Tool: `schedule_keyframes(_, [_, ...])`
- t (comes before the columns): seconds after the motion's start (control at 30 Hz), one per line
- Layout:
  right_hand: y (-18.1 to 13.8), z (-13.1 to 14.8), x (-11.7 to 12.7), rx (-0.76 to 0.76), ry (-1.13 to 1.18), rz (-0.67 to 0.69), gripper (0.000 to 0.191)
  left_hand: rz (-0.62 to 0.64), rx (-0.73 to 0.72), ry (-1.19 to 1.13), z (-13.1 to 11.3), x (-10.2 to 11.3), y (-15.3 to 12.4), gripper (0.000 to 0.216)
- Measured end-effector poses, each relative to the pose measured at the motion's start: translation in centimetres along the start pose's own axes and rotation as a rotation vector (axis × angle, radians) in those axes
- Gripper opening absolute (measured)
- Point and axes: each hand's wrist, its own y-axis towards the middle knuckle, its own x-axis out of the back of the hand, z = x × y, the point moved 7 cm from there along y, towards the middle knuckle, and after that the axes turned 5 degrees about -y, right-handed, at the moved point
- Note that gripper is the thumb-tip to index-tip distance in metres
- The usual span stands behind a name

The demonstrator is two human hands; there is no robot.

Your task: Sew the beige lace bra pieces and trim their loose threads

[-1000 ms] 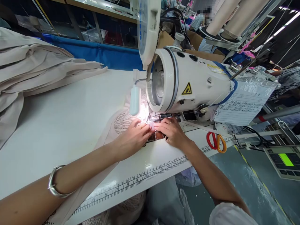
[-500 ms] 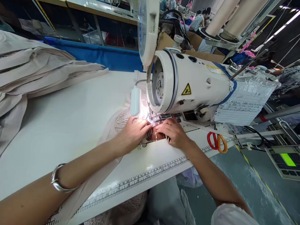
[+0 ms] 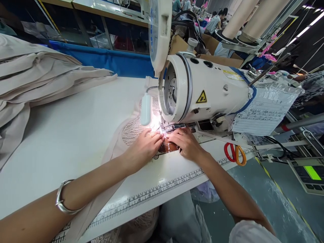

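A white sewing machine (image 3: 212, 89) stands before me, with its needle area brightly lit. Beige fabric with a lace panel (image 3: 131, 131) lies left of the needle, and a long strip of it trails under my left forearm toward the front edge. My left hand (image 3: 145, 145) is closed on the fabric at the needle, fingertips bunched together. From the other side, my right hand (image 3: 186, 143) pinches the fabric's edge close to the left fingertips. The glare and my fingers hide most of the pinched edge. A small white lamp (image 3: 145, 109) hangs just above my left hand.
Layered beige fabric (image 3: 50, 76) is heaped at the left. Scissors with red and orange handles (image 3: 235, 153) hang near the right edge of the table. A printed ruler (image 3: 152, 194) runs along the front. Handwritten paper (image 3: 265, 109) covers the machine's right end. Other people work far behind.
My fingertips have drawn slightly closer together at the needle. The lace fabric has shifted a little, and the mechanism inside the machine's open end has turned.
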Motion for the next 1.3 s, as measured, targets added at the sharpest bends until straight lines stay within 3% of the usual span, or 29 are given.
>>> schedule_keyframes(0.17, [0.0,-0.4,-0.5,-0.04,0.003,0.041,0.029,-0.009,0.037,-0.054,1.1,-0.1,-0.2,0.045])
schedule_keyframes(0.37, [0.0,-0.1,0.4,0.009,-0.012,-0.089,0.04,0.036,0.079,-0.165,2.9,0.0,0.0,0.046])
schedule_keyframes(0.63, [-0.1,-0.2,0.8,-0.037,-0.13,-0.087,0.029,0.084,0.164,-0.17,3.7,0.5,0.7,0.046])
schedule_keyframes(0.77, [-0.5,-0.4,0.3,-0.083,-0.114,-0.069,0.029,0.196,0.386,-0.005,4.5,0.9,0.8,0.041])
schedule_keyframes(0.87, [-1.0,-1.8,0.4,-0.237,-0.208,-0.079,0.025,0.188,0.626,0.123,6.5,2.0,-0.1,0.035])
schedule_keyframes(0.97, [-2.0,-4.8,2.0,-0.54,-0.423,-0.134,0.028,0.181,0.745,0.256,8.1,3.1,-1.1,0.041])
schedule_keyframes(1.1, [-3.5,-8.6,3.7,-0.833,-0.592,-0.059,0.036,0.218,0.73,0.323,8.1,3.8,-1.4,0.055])
schedule_keyframes(1.3, [-3.3,-12.0,2.9,-0.883,-0.509,0.019,0.031,0.129,0.567,0.324,5.1,5.0,0.0,0.033])
